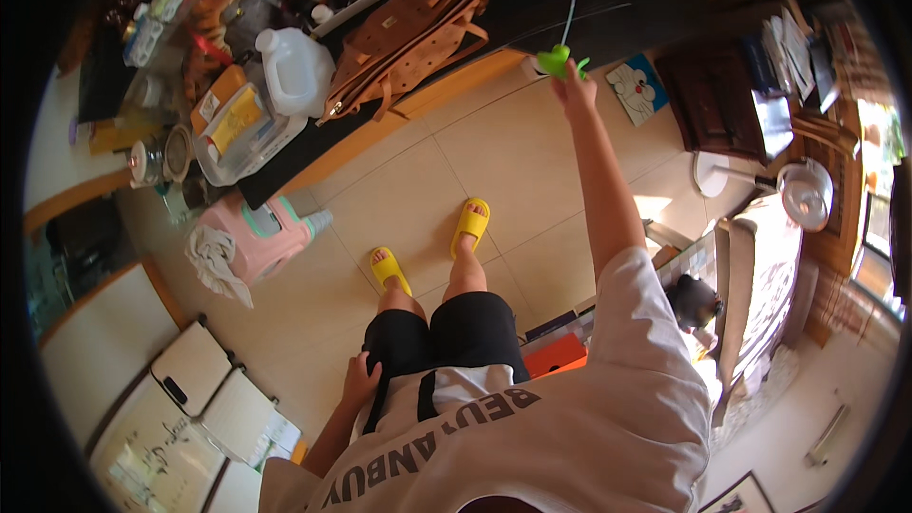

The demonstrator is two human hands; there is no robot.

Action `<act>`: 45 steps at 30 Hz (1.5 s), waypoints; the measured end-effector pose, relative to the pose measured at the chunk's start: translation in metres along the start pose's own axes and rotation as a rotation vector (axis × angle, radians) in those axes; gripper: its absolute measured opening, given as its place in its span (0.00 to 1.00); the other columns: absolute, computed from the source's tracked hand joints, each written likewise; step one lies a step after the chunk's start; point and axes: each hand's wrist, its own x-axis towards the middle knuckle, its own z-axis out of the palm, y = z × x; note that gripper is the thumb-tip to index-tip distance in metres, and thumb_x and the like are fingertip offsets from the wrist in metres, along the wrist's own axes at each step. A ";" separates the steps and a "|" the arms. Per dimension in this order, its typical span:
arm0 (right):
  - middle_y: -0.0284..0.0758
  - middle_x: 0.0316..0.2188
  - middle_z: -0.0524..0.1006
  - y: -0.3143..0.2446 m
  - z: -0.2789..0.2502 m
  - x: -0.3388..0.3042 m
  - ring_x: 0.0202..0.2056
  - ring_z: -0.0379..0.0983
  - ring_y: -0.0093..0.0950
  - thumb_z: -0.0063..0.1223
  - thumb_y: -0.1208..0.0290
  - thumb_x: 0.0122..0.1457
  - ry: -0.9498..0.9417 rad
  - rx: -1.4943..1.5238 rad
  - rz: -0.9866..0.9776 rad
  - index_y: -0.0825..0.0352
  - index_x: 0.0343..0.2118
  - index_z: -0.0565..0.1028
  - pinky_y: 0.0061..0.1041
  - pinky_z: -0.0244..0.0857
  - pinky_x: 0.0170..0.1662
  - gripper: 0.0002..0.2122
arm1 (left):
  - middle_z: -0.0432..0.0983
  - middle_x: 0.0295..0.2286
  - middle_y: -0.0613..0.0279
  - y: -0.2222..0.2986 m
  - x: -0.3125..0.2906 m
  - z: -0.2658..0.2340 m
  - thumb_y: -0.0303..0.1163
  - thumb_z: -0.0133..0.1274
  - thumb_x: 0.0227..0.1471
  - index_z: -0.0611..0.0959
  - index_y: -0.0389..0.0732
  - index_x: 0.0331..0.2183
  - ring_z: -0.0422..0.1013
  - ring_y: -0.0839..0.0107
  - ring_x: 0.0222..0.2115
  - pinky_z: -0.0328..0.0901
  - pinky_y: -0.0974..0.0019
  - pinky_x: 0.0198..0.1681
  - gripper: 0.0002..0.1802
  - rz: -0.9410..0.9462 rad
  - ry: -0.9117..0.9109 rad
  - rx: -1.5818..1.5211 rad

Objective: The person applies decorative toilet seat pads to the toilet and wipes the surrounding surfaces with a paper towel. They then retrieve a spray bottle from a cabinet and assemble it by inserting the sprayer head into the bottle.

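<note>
My right hand [576, 89] is stretched far forward, over the edge of the dark tabletop. Its fingers are closed on green-handled scissors [553, 61], whose thin pale blade points up and away from me. The fingers hide part of the handles. My left hand [360, 382] hangs low beside my black shorts [399, 342], holding nothing that I can see. Its fingers are loosely apart and partly hidden. Left of the outstretched arm, a brown leather handbag [404, 38] lies on the dark table [570, 24].
At the table's left stand a translucent plastic jug [293, 71], a clear plastic tub [233, 163] and several bottles. A pink and green stool [252, 237] with a white cloth [214, 256] is on the tiled floor. To the right are a dark wooden cabinet [708, 100] and a cartoon panel [636, 90].
</note>
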 end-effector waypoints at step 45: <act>0.36 0.28 0.79 0.352 0.082 -0.225 0.30 0.77 0.35 0.49 0.67 0.57 -0.898 -1.572 -0.219 0.59 0.42 0.72 0.32 0.70 0.32 0.10 | 0.67 0.46 0.38 -0.053 0.238 0.016 0.37 0.54 0.54 0.55 0.30 0.57 0.65 0.51 0.51 0.64 0.58 0.50 0.38 -0.236 0.433 -0.986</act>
